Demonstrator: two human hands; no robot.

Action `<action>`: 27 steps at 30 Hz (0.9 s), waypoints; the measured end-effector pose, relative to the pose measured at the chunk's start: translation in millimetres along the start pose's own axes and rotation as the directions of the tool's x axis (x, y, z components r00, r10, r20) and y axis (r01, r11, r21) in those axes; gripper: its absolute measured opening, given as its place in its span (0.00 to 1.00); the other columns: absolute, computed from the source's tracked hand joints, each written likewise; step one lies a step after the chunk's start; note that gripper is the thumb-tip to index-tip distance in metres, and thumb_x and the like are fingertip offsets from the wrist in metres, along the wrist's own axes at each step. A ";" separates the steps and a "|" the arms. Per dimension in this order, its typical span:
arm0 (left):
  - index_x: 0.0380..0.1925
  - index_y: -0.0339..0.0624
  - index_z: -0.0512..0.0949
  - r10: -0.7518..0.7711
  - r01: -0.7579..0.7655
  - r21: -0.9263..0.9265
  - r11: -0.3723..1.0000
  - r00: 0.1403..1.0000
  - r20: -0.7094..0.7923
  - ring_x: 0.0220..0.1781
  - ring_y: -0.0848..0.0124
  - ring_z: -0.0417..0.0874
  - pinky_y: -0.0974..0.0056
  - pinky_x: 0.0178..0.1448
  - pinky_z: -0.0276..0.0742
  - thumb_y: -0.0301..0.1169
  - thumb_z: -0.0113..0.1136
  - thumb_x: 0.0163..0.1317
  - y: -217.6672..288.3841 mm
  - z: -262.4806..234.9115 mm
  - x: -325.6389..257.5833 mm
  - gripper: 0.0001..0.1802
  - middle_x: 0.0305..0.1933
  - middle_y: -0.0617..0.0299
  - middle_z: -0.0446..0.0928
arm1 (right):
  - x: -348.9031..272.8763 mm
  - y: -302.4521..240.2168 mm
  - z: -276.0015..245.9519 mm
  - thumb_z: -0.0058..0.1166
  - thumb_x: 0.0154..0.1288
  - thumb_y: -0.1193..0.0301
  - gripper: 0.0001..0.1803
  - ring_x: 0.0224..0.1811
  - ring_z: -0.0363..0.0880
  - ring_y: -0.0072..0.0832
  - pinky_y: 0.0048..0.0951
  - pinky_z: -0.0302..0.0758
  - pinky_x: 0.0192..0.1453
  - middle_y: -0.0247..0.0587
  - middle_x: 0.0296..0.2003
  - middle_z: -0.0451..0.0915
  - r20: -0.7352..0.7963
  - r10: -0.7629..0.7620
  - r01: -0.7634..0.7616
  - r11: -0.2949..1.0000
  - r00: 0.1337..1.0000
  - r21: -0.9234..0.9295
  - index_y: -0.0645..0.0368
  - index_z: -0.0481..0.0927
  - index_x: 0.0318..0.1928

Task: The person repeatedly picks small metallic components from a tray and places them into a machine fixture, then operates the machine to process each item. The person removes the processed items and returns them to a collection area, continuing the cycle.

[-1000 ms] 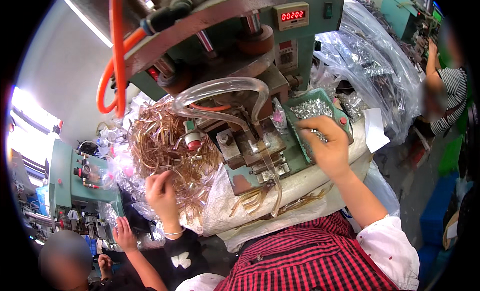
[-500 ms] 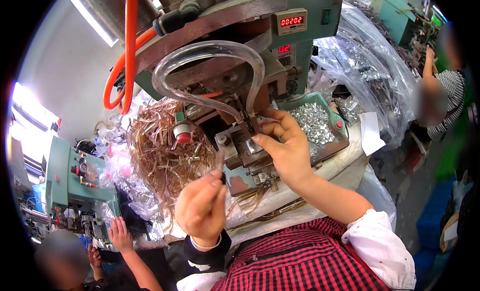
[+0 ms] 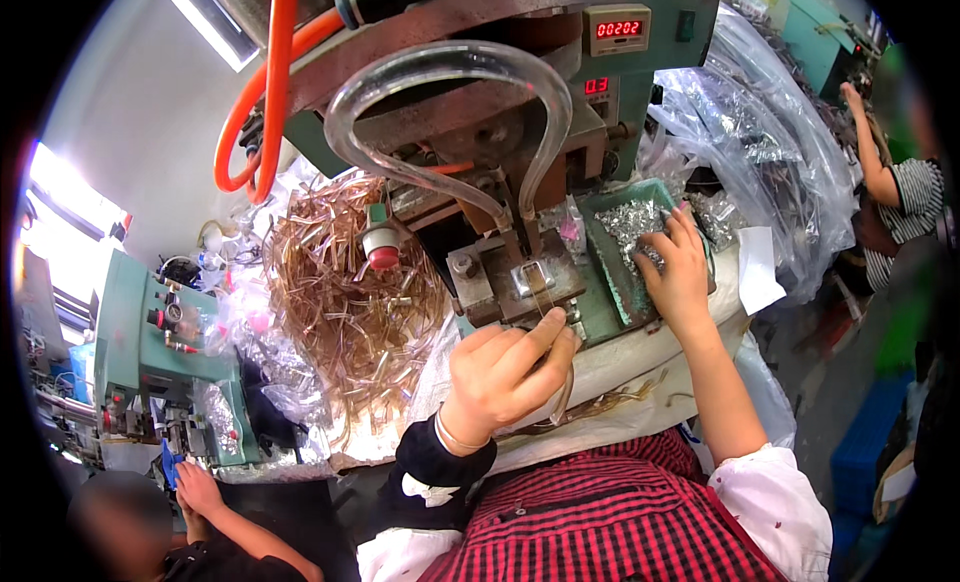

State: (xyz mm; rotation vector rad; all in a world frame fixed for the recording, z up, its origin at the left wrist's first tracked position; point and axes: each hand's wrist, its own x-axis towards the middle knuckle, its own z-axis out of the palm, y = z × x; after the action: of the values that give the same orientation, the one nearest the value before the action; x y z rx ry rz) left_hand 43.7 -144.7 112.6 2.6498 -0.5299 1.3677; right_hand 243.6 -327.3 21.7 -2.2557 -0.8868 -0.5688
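Note:
My left hand [image 3: 505, 382] is closed in a pinch just in front of the press. Between its fingertips is a thin, clear-brown plastic strap [image 3: 541, 300]. One end of this strap lies at a small shiny metal piece [image 3: 530, 277] on the press's steel block [image 3: 565, 282], and more of it hangs below the hand. To the right, my right hand [image 3: 680, 282] has its fingers apart over a green tray [image 3: 605, 272]. Small silvery metal pieces [image 3: 628, 220] are heaped in that tray, near the fingertips, which hold nothing I can see.
A clear hose [image 3: 450, 60] loops above the block. Left of the press lies a big pile of clear-brown straps [image 3: 345, 282], beside a red push button [image 3: 382, 256]. White paper [image 3: 760, 270] lies right of the tray. Co-workers sit at far left and right.
My right hand has left the block and moved right to the tray. My left hand has moved right and forward, bringing the strap to the block. The view has shifted slightly.

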 end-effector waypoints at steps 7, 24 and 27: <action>0.39 0.43 0.84 -0.122 0.124 -0.024 0.992 0.991 0.057 0.22 0.74 0.78 0.68 0.25 0.72 0.23 0.73 0.50 9.9 -9.4 -2.1 0.15 0.47 0.58 0.87 | 5.7 5.8 17.3 0.67 0.57 0.74 0.11 0.64 0.76 0.50 0.48 0.74 0.64 0.52 0.53 0.82 -0.056 0.046 -0.043 0.998 0.997 0.042 0.63 0.83 0.40; 0.26 0.48 0.87 -0.776 0.607 0.774 0.178 0.570 -0.268 0.43 0.57 0.77 0.52 0.48 0.72 0.41 0.74 0.54 -92.3 -85.2 -128.7 0.10 0.35 0.61 0.77 | 15.0 -13.5 20.5 0.58 0.65 0.79 0.07 0.43 0.84 0.45 0.39 0.78 0.49 0.48 0.38 0.86 -0.145 0.100 -0.064 0.970 0.984 0.235 0.62 0.85 0.43; 0.25 0.49 0.86 -0.857 0.609 0.793 0.022 0.419 -0.299 0.47 0.55 0.77 0.49 0.49 0.70 0.45 0.74 0.52 -115.9 -43.9 -172.9 0.13 0.38 0.61 0.77 | 7.1 -14.2 10.7 0.63 0.67 0.77 0.06 0.38 0.83 0.22 0.26 0.77 0.45 0.38 0.37 0.87 -0.004 0.446 -0.361 0.729 0.895 0.581 0.63 0.84 0.44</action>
State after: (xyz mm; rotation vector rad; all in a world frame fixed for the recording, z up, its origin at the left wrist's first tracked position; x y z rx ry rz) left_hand -40.9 18.6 5.6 2.7639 1.8717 0.8807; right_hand 240.0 -308.6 24.1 -1.7421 -0.3838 -0.2128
